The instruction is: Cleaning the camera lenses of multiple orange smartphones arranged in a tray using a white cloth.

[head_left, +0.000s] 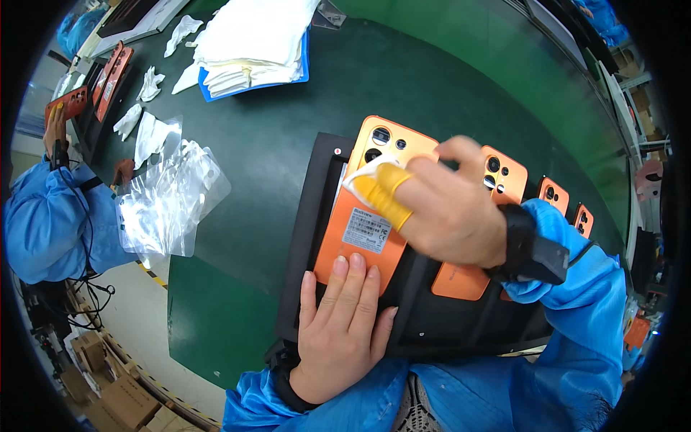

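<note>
An orange smartphone (338, 248) lies back up and slightly tilted on a black tray (308, 216), with its camera lenses at the far end and a grey label on its back. My left hand (344, 327) rests on its near end, fingers stretched out flat. My right hand (453, 205), yellow covers on some fingers, presses a folded white cloth (363, 176) to the phone's back just below the lenses. Right of it, partly behind my right hand, a second orange phone (461, 282) lies in the tray. Two more orange phones (553, 193) show beyond my right wrist.
A blue bin (306, 61) piled with white cloths (252, 36) stands at the back. Crumpled cloths (150, 85) and clear plastic films (173, 201) lie to the left on the green table (259, 158). At far left, a co-worker's hand (55, 131) holds an orange phone (68, 103).
</note>
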Demonstrator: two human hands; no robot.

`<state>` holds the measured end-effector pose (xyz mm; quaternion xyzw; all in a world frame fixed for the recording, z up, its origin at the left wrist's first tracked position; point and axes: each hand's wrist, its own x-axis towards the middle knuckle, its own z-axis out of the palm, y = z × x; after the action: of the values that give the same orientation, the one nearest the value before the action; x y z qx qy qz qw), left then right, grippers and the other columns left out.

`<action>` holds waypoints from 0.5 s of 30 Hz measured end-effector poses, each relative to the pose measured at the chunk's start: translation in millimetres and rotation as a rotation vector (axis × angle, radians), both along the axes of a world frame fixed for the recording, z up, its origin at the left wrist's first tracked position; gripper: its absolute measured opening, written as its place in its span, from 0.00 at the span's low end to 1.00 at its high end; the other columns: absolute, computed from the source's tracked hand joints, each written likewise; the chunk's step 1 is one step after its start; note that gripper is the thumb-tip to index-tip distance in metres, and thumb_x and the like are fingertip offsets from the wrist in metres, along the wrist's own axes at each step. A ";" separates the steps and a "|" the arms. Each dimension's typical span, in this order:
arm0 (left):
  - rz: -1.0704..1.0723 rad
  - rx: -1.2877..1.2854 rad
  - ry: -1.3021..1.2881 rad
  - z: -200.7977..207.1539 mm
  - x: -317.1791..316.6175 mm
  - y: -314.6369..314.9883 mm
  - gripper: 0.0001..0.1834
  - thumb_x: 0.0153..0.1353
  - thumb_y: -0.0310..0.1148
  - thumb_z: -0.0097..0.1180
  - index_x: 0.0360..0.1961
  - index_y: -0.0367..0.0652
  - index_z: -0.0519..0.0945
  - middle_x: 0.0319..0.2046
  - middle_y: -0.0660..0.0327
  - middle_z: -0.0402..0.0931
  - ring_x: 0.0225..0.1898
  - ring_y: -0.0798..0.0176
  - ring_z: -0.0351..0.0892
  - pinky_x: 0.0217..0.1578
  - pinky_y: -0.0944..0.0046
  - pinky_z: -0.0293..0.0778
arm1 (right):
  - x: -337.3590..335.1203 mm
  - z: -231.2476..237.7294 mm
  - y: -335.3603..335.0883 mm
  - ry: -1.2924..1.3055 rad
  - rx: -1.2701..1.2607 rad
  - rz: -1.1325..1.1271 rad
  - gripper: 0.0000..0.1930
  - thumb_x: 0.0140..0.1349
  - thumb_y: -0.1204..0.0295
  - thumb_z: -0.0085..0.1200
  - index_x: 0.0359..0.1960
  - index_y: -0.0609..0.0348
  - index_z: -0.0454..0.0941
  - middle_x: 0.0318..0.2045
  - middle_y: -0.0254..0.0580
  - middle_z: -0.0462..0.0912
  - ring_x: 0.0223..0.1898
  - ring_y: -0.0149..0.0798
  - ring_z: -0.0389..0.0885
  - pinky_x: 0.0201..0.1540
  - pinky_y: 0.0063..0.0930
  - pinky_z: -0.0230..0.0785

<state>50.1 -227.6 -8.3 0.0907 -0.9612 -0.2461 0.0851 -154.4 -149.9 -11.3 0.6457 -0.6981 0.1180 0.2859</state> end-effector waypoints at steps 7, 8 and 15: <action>-0.023 -0.013 0.010 -1.6 -2.5 0.7 0.27 0.50 0.35 0.63 0.53 0.37 0.78 0.57 0.47 0.73 0.62 0.48 0.70 0.65 0.43 0.53 | -39.1 18.3 -3.8 0.029 -0.038 -0.203 0.02 0.43 0.72 0.59 0.18 0.55 0.81 0.26 0.29 0.71 0.32 0.32 0.72 0.50 0.44 0.56; -0.025 -0.012 0.025 -1.8 -3.8 0.4 0.26 0.50 0.34 0.63 0.52 0.37 0.79 0.56 0.47 0.74 0.61 0.48 0.71 0.65 0.43 0.54 | -28.7 18.6 -3.2 -0.032 -0.028 -0.108 0.02 0.43 0.73 0.58 0.18 0.55 0.81 0.26 0.29 0.70 0.32 0.32 0.72 0.50 0.44 0.56; -0.018 -0.005 0.026 0.5 -3.0 0.2 0.24 0.50 0.33 0.63 0.50 0.37 0.80 0.55 0.47 0.75 0.61 0.49 0.71 0.64 0.46 0.56 | -37.5 22.6 -2.2 -0.016 0.161 -0.121 0.09 0.50 0.73 0.59 0.34 0.51 0.86 0.31 0.30 0.77 0.33 0.30 0.74 0.51 0.44 0.55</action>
<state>47.0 -227.4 -7.8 0.0787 -0.9614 -0.2457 0.0958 -191.9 -152.1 11.3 0.6222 -0.7453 0.0492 0.2343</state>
